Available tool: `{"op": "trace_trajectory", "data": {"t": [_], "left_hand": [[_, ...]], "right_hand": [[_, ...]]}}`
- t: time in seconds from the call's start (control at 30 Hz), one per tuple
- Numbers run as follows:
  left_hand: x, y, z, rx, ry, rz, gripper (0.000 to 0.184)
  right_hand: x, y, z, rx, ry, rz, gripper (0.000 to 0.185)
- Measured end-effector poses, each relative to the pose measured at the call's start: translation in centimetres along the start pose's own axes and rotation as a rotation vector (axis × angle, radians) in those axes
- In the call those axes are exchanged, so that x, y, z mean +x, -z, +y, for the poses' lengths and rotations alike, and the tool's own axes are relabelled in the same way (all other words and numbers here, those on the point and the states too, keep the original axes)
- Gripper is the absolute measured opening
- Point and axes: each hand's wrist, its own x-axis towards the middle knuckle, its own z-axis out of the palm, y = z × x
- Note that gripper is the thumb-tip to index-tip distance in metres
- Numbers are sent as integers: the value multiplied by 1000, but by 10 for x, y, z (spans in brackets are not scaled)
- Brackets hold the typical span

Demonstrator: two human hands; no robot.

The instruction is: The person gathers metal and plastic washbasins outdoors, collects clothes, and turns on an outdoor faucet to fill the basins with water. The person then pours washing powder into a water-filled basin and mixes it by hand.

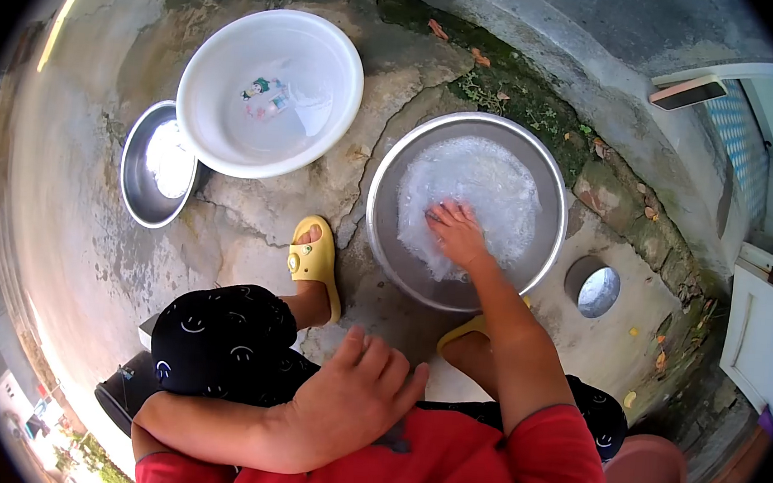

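My right hand reaches down into a wide metal basin. Its fingers are spread and lie flat on a whitish, wet, translucent mass that fills much of the basin. I cannot make out whether this is thin cloth, foam or both. Above my lap my left hand is raised with nothing in it, its fingers loosely bent and the thumb apart. It is nearest to my black trousers, which have a smiling-face print.
A large white tub with a printed bottom holds water at upper left. Beside it stands a smaller metal bowl. A metal cup is right of the basin. A reddish tub sits at lower right. Mossy stones line the wall.
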Motion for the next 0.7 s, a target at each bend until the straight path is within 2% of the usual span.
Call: {"op": "trace_trajectory", "data": {"t": [0.07,0.1,0.13,0.2,0.23,0.27,0.33,0.37,0.4,0.47,0.5,0.57,0.6,0.67,0.7], "left_hand": [[-8,1,6,17,46,59,40],[-14,1,11,-11,20,73,41],[-22,-1,19,-39,-6,86,41],[-35,-7,29,-31,5,93,41],[-41,-9,32,-34,2,80,40],[-45,-12,36,-36,37,91,40],[-51,-17,30,-154,86,106,38],[-53,-20,24,-126,103,120,38],[-57,-26,21,-80,152,137,37],[-69,-32,14,-30,204,152,36],[-78,-33,9,-90,217,209,36],[-107,-29,3,-137,276,384,36],[-130,-23,2,-111,329,502,37],[-194,-5,10,-322,438,698,35],[-230,-5,20,-387,531,791,34]], "right_hand": [[0,1,5,103,-739,399,41],[-3,-1,-10,-142,-668,520,40],[-13,-11,-18,-154,-649,524,40],[-19,-32,-27,-276,-24,-67,43],[-16,-21,-35,-177,17,-299,42],[-16,-17,-40,-190,51,-304,42],[-17,-10,-42,121,-414,302,33],[-10,-48,-27,-61,-710,471,30],[-7,-41,-25,-59,-687,487,30],[-6,-32,-32,117,-130,-186,43],[6,-12,-48,348,-319,-410,44],[12,-3,-45,762,-493,-160,41],[7,38,-79,1065,-580,77,38],[12,48,-69,1692,-468,360,41],[17,48,-63,1560,-607,280,42]]}}
